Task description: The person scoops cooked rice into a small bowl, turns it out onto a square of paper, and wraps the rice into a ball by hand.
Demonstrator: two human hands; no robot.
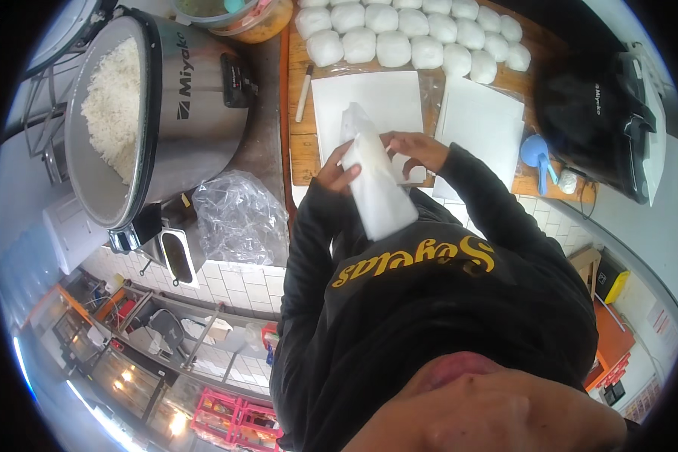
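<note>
My left hand (339, 169) holds a long white folded paper packet (376, 189), its thumb lying across the near face. A thin translucent sheet end (355, 121) sticks out of the packet's far end. At the packet's upper right edge, my right hand (415, 150) has its fingertips on the paper, with the lower fingers curled free. The packet's near end rests close to my dark sweatshirt. Beneath the hands lies a stack of white paper sheets (373, 85) on a wooden table (302, 147). A second stack of paper (477, 130) lies to its right.
Rows of rounded white wrapped bundles (392, 48) line the table's back. A marker (304, 93) lies left of the paper. On the left stand a Miyako rice cooker (198, 107) with cooked rice (113, 113) and a crumpled plastic bag (240, 217). Right are a blue scoop (537, 152) and a black cooker (587, 118).
</note>
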